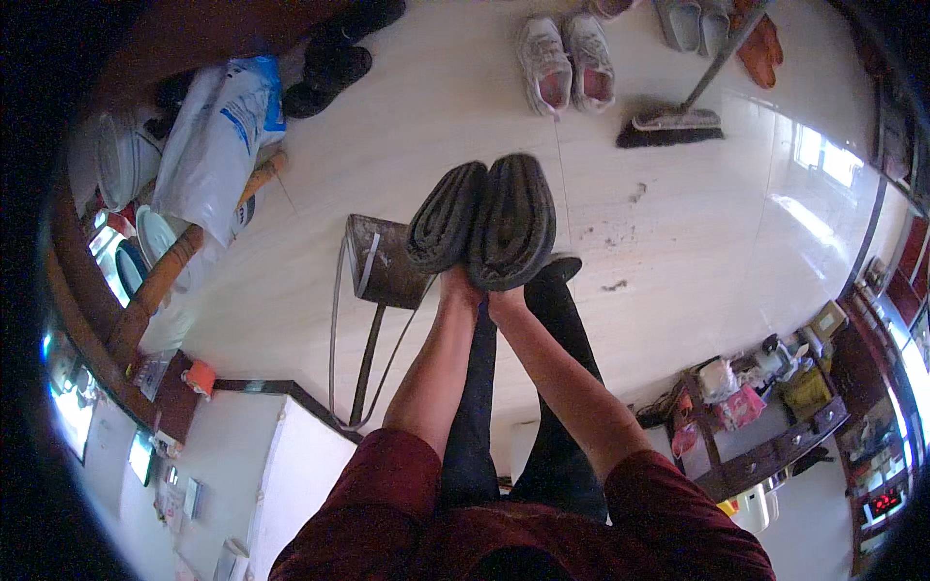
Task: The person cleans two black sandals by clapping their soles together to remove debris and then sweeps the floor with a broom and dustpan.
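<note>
A pair of dark slippers is held out in front of the body, soles toward the camera, pressed side by side: the left slipper (446, 217) is grasped by the left hand (458, 287) and the right slipper (513, 223) by the right hand (506, 302). The fingers are hidden behind the heels, so only the closed grasp on each heel can be told.

Below the slippers a dark dustpan (386, 263) with a long handle is seen on the pale floor (678, 252); what is in its tray cannot be made out. At the left a white plastic sack (218, 131) is leaned by a wooden rail (165, 271), with round basins (124, 160) beside it, their contents hidden.

Open floor is left to the right of the slippers, marked by a few dark specks of dirt (615, 286). Along the far edge a pair of white sneakers (567, 63), black shoes (334, 58) and a broom (678, 121) are set down, well apart from the hands. At the right a low cluttered shelf (765, 426) is placed against the floor's edge, and a white counter (291, 465) bounds the lower left.
</note>
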Available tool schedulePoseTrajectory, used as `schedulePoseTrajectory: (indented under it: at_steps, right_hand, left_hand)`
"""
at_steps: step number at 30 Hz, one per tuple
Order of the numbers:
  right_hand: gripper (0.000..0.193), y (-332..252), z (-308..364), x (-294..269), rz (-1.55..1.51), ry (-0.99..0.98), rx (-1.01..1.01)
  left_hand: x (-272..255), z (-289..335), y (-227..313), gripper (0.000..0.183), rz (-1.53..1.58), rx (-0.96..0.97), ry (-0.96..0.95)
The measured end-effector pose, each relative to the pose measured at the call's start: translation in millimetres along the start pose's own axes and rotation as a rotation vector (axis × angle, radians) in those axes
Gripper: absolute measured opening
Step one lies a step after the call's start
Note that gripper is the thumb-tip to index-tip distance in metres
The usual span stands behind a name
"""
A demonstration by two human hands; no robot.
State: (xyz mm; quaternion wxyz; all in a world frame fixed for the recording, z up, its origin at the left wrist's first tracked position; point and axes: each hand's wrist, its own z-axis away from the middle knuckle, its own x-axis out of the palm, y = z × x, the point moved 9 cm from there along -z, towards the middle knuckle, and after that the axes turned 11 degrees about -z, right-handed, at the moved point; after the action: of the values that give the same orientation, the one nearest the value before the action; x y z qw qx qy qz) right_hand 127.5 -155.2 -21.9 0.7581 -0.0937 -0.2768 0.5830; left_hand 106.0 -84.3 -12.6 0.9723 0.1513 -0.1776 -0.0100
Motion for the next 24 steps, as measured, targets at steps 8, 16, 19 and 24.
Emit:
schedulePoseTrajectory:
  at_steps: [8,16,19,24]
  right_hand:
    - [0.045,24.7,-117.5,32.2,0.117,0.346,0.237]
    - [0.095,15.4,-210.6,90.8,0.392,0.362,0.311]
    - [0.102,16.3,-251.0,97.9,0.456,0.391,0.348]
    - [0.08,17.3,-265.8,152.1,0.281,0.376,0.429]
  left_hand:
    - [-37.8,-106.9,62.2,0.04,-0.05,-0.013,0.248]
    - [-41.1,-200.2,117.9,0.044,-0.038,-0.107,0.277]
    - [-15.7,-217.2,143.5,0.044,-0.16,-0.022,0.312]
    - [-44.7,-293.3,151.7,0.06,-0.002,0.07,0.269]
